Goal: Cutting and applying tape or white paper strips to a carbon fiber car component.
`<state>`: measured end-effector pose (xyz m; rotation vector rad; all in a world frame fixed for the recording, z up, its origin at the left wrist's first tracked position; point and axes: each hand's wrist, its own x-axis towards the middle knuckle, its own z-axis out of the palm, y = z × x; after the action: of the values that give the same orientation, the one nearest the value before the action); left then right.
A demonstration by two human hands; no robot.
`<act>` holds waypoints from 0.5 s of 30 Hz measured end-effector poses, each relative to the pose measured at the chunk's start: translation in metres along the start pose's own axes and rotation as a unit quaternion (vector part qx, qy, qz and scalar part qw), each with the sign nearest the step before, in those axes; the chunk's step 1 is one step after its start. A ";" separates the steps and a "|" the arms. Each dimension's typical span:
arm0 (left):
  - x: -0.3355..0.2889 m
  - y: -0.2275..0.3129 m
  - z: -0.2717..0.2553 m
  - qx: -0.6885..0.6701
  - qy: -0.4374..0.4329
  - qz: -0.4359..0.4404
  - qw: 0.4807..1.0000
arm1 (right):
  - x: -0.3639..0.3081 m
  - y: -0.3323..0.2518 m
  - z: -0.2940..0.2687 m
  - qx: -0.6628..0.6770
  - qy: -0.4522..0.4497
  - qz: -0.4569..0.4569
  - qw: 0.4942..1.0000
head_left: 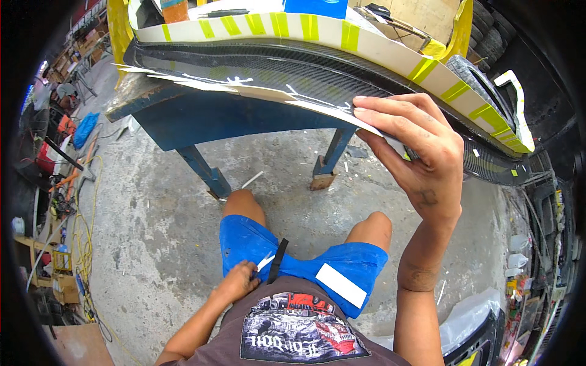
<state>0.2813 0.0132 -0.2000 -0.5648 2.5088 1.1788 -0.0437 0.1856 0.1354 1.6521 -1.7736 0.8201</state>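
A long curved carbon-fibre panel (262, 64) lies across a blue stand, with overlapping white strips (329, 111) along its near edge. At the right end of these strips, my right hand (421, 143) is closed over the edge, fingers on top and thumb below, pinching a white strip against the panel. Down on my lap, my left hand (240, 282) is curled by the blue shorts (244, 241). A small, pointed white piece (265, 262) sticks out from its fingertips; its kind is unclear. On my other thigh lies a white rectangular strip (342, 285).
A white upright band with yellow-green tape pieces (279, 25) runs behind the panel. The blue stand (232, 119) has legs on the concrete floor (159, 226). Tools and a yellow cable (82, 238) clutter the left; tyres (491, 36) stand at the far right.
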 end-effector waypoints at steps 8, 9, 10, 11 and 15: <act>-0.026 0.030 0.007 0.103 0.051 -0.047 0.992 | -0.014 0.013 -0.006 -0.016 0.040 -0.021 0.999; -0.027 0.025 0.012 0.120 0.051 -0.052 0.990 | -0.015 0.013 -0.010 -0.019 0.043 -0.014 0.999; -0.027 0.017 0.019 0.137 0.049 -0.054 0.988 | -0.018 0.012 -0.016 -0.025 0.046 -0.006 0.999; -0.027 0.013 0.022 0.133 0.043 -0.046 0.989 | -0.023 0.013 -0.018 -0.029 0.050 0.011 0.998; -0.033 0.030 0.022 0.147 0.011 -0.088 0.985 | -0.035 0.012 -0.026 -0.024 0.059 0.021 0.998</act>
<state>0.2982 0.0555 -0.1793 -0.7038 2.5263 0.7247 -0.0535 0.2287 0.1249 1.5086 -1.7368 0.8690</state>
